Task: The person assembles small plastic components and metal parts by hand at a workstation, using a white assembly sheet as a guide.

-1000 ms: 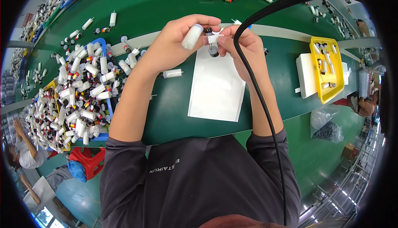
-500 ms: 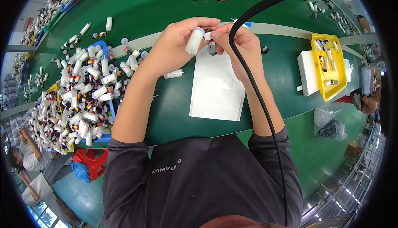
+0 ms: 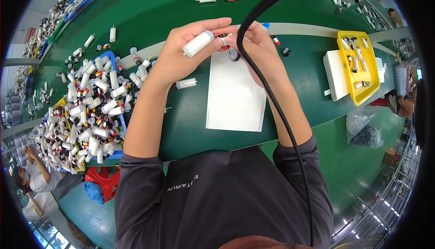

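I see the left hand (image 3: pixel 181 56) closed round a white cylinder (image 3: pixel 198 43), thumb and fingers wrapping its body, held above the green surface (image 3: pixel 190 122) at about 12 o'clock of the white sheet (image 3: pixel 235 99). The right hand (image 3: pixel 260 49) pinches something small at the cylinder's end; its grip looks nearly closed, though I cannot tell exactly what it holds. To do this well, I'd judge: keep the cylinder steady and level, work the end piece with fingertips only, and mind the black cable (image 3: pixel 272 99) crossing the right wrist. Cylinder is smooth, white, short, with a small dark-and-red fitting at one end. Heap of like parts (image 3: pixel 86 117) lies at 9 o'clock.
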Action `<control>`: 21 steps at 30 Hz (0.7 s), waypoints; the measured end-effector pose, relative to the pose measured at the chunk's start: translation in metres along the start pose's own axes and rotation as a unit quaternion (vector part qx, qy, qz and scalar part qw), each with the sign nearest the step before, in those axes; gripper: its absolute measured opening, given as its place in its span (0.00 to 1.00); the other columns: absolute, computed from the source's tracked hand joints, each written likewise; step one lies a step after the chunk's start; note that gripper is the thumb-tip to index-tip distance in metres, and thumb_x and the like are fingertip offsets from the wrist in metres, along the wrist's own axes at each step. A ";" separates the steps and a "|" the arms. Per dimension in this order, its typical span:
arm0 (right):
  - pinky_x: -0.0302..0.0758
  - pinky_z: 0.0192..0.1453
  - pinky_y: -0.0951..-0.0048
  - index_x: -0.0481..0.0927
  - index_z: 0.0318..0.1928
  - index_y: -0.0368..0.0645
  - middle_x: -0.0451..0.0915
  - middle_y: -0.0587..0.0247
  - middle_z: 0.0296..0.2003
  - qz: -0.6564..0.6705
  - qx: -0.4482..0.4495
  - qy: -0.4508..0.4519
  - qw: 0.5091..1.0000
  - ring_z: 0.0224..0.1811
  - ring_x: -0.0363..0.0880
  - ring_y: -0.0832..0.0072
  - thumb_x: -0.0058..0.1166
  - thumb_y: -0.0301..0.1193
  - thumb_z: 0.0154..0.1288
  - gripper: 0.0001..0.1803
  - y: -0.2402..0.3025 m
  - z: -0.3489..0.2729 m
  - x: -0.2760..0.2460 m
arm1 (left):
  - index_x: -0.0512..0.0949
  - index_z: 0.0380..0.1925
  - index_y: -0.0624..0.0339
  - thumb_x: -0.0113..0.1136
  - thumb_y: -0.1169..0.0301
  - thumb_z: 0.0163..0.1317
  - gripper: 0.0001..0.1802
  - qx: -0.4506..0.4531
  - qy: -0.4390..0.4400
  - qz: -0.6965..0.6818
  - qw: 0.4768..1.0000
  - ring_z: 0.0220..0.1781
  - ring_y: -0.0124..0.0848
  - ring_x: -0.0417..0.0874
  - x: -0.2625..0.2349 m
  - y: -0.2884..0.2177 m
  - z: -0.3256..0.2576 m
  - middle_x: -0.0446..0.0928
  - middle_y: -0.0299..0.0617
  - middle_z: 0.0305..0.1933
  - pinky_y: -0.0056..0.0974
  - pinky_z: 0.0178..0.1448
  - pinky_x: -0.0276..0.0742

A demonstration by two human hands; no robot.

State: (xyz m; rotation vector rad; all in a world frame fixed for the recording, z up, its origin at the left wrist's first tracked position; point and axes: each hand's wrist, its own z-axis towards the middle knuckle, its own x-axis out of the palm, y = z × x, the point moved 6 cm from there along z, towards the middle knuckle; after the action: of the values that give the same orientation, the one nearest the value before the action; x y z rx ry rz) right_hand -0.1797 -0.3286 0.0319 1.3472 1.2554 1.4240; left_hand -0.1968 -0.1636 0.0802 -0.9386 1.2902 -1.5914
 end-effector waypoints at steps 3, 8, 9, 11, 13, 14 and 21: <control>0.70 0.54 0.70 0.77 0.51 0.44 0.77 0.65 0.48 0.349 0.204 0.208 0.891 0.46 0.73 0.79 0.57 0.34 0.71 0.12 -0.012 -0.012 0.032 | 0.73 0.65 0.71 0.62 0.76 0.69 0.25 0.013 0.011 0.001 1.000 0.54 0.29 0.84 0.005 0.002 -0.001 0.82 0.51 0.60 0.35 0.58 0.83; 0.70 0.50 0.73 0.78 0.50 0.46 0.80 0.70 0.42 0.230 0.154 0.181 0.944 0.42 0.75 0.79 0.58 0.38 0.70 0.13 -0.013 0.002 0.023 | 0.73 0.63 0.73 0.64 0.78 0.66 0.25 0.008 -0.020 0.011 1.000 0.53 0.37 0.87 -0.003 0.009 0.004 0.82 0.56 0.57 0.39 0.56 0.86; 0.70 0.50 0.74 0.79 0.51 0.44 0.80 0.70 0.42 0.181 0.097 0.134 0.970 0.43 0.76 0.80 0.59 0.38 0.70 0.14 -0.003 0.004 0.013 | 0.75 0.61 0.71 0.64 0.80 0.66 0.23 0.013 -0.046 0.020 0.999 0.51 0.33 0.87 -0.009 0.006 0.005 0.84 0.52 0.54 0.36 0.56 0.84; 0.73 0.47 0.74 0.79 0.54 0.41 0.80 0.72 0.41 0.004 -0.060 0.066 0.996 0.41 0.77 0.81 0.61 0.35 0.69 0.17 0.031 0.000 -0.015 | 0.78 0.56 0.70 0.64 0.81 0.64 0.19 -0.003 -0.116 0.048 0.992 0.51 0.31 0.87 -0.034 -0.002 0.011 0.85 0.48 0.51 0.33 0.57 0.82; 0.75 0.42 0.75 0.81 0.46 0.36 0.80 0.67 0.36 -0.326 -0.110 0.078 0.936 0.35 0.78 0.75 0.60 0.24 0.67 0.08 0.052 -0.025 -0.035 | 0.79 0.55 0.70 0.63 0.82 0.62 0.19 -0.014 -0.161 0.144 0.976 0.51 0.32 0.87 -0.083 -0.009 0.010 0.85 0.49 0.50 0.33 0.56 0.83; 0.76 0.41 0.72 0.81 0.45 0.35 0.80 0.61 0.36 -0.421 -0.101 0.138 0.891 0.35 0.79 0.68 0.60 0.24 0.65 0.09 0.050 -0.041 -0.038 | 0.79 0.55 0.69 0.62 0.83 0.62 0.20 -0.003 -0.178 0.229 0.957 0.51 0.32 0.88 -0.107 -0.016 0.010 0.86 0.50 0.50 0.33 0.55 0.83; 0.79 0.43 0.59 0.81 0.51 0.39 0.78 0.51 0.42 -0.565 -0.081 0.147 0.808 0.39 0.81 0.52 0.60 0.25 0.61 0.16 0.017 -0.103 -0.038 | 0.80 0.57 0.60 0.65 0.70 0.59 0.24 -0.210 -0.096 0.697 0.678 0.59 0.50 0.82 -0.223 0.012 0.018 0.82 0.54 0.58 0.46 0.65 0.78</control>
State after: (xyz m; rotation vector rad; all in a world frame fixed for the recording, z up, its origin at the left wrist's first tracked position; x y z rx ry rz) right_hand -0.2755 -0.3828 0.0468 0.0816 1.6467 0.8062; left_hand -0.1005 0.0379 0.0635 -0.1022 1.5685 0.0258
